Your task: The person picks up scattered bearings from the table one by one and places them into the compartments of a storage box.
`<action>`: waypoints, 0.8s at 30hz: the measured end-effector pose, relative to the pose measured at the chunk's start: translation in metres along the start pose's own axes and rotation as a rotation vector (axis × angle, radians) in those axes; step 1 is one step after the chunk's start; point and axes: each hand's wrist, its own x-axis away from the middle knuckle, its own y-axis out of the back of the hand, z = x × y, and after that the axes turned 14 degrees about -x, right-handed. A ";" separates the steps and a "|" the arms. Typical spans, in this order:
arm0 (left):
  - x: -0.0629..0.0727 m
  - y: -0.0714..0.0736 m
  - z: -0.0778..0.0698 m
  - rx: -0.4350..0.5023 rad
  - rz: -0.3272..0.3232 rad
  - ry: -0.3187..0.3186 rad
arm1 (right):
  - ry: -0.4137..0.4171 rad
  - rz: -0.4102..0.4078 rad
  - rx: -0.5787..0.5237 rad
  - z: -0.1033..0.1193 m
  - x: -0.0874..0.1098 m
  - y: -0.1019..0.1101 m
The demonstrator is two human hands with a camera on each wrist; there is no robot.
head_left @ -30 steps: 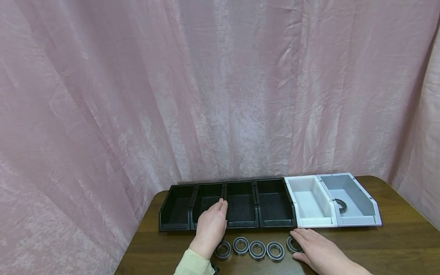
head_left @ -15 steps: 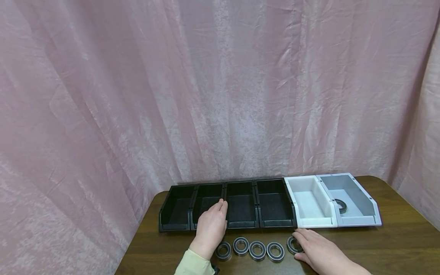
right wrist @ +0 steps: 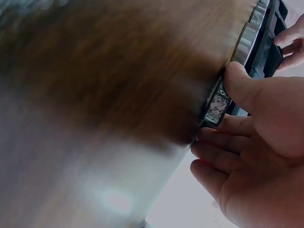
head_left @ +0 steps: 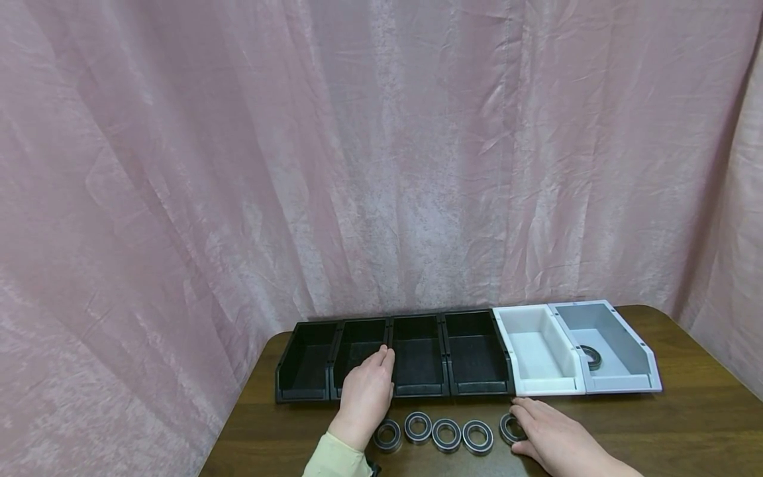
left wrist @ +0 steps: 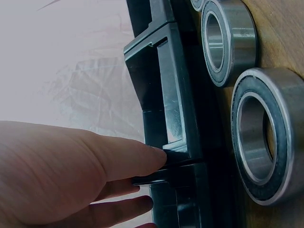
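Note:
My right hand [head_left: 554,434] holds a ball bearing [head_left: 510,429] on the wooden table, thumb on its near side and fingers at its far side. In the right wrist view the bearing's shiny rim [right wrist: 218,105] shows between thumb and index finger. My left hand [head_left: 365,394] rests at the divider between two black bins [head_left: 419,389], its fingers straight and together. The left wrist view has the thumb [left wrist: 142,156] against the bin's edge. Several more bearings [head_left: 477,437] lie flat in a row between the hands. The leftmost bearing [head_left: 387,436] is close beside my left wrist.
Behind the hands stands a row of bins: several black ones, a white bin [head_left: 548,387] and a light grey bin [head_left: 622,383] at the right end. One bearing [head_left: 591,357] lies in the grey bin. A pink curtain [head_left: 381,165] hangs behind the table [head_left: 697,397].
My right hand and the bearing it holds have shifted slightly to the right and nearer. My left hand and the bins stay where they were.

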 end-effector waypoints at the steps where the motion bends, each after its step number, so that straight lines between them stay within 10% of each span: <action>1: 0.000 0.000 0.000 0.001 -0.002 -0.001 | 0.009 -0.004 0.006 0.000 0.001 0.001; 24: 0.001 0.001 0.000 0.021 0.022 0.001 | 0.226 -0.150 0.179 0.004 0.026 0.021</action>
